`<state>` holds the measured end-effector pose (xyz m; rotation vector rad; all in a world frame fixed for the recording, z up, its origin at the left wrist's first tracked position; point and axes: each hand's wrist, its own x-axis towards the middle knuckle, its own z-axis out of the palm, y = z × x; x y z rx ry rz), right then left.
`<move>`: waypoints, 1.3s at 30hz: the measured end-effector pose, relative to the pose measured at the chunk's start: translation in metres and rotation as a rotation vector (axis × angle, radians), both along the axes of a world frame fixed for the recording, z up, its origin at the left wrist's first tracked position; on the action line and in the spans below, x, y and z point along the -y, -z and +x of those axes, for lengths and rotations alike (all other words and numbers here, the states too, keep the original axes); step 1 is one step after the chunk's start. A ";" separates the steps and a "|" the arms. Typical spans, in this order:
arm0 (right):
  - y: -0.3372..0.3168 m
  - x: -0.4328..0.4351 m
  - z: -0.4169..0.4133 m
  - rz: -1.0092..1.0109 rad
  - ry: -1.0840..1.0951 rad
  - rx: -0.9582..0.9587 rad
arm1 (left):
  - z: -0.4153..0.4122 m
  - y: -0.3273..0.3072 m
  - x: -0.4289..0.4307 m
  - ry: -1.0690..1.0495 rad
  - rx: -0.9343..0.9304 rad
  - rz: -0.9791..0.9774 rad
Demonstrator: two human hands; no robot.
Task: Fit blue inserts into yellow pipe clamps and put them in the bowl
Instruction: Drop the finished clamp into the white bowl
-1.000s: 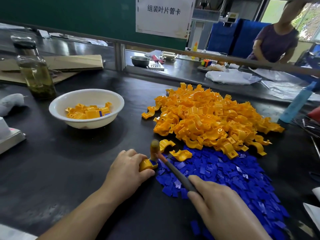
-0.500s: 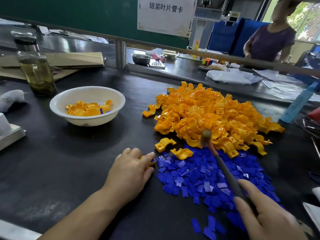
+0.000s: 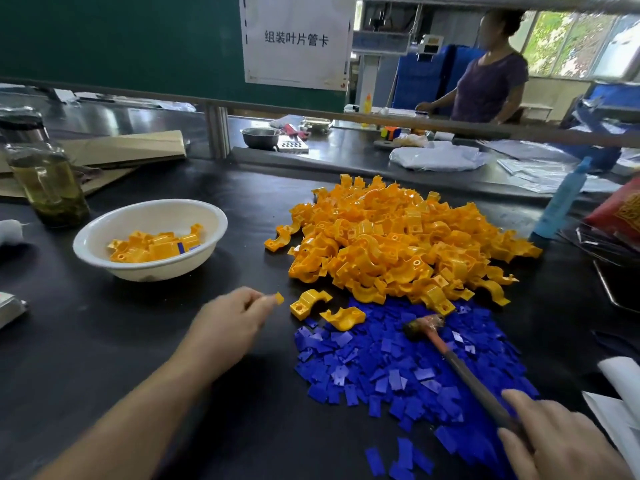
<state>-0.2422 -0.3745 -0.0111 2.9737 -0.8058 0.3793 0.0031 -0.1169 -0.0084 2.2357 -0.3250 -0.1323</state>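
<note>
Here my left hand [image 3: 228, 323] pinches a yellow clamp [image 3: 278, 298] in its fingers, near-right of the bowl [image 3: 162, 270]; my right hand [image 3: 561, 445] grips the hammer [image 3: 457, 365].

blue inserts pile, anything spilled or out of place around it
A few stray inserts lie apart from the blue inserts pile, on its near side. The hammer head rests on the pile, and two loose clamps sit off the yellow heap. Nothing looks damaged.
</note>
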 end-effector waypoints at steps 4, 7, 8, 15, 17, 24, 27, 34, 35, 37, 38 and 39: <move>-0.016 -0.017 -0.001 0.031 -0.073 0.067 | 0.051 -0.047 -0.014 -0.244 -0.402 -0.869; -0.040 -0.048 0.015 0.194 -0.280 -0.180 | 0.086 -0.068 -0.025 -0.262 -0.522 -1.202; -0.038 -0.057 0.019 0.237 -0.305 -0.197 | 0.096 -0.071 -0.028 -0.277 -0.526 -1.303; -0.005 -0.067 0.049 0.408 -0.208 -0.619 | 0.089 -0.053 -0.009 -0.142 -0.490 -1.127; -0.005 -0.065 0.061 0.284 -0.217 -0.593 | 0.064 -0.033 0.013 -0.053 -0.431 -0.678; -0.001 -0.063 0.095 0.077 -0.357 -0.345 | 0.022 0.010 0.061 0.185 0.156 0.388; -0.004 -0.060 0.108 0.053 -0.387 -0.286 | 0.019 0.013 0.066 0.183 0.215 0.408; 0.006 -0.050 0.118 0.122 -0.408 -0.122 | 0.014 0.019 0.059 0.143 0.179 0.297; 0.008 -0.048 0.116 0.125 -0.411 -0.087 | 0.013 0.020 0.058 0.110 0.154 0.182; 0.011 -0.045 0.113 0.142 -0.410 -0.031 | 0.010 0.020 0.055 0.014 0.072 -0.125; 0.011 -0.043 0.112 0.159 -0.408 -0.003 | 0.008 0.018 0.054 -0.026 0.011 -0.280; 0.011 -0.042 0.112 0.180 -0.408 0.026 | 0.007 0.016 0.055 -0.044 -0.056 -0.415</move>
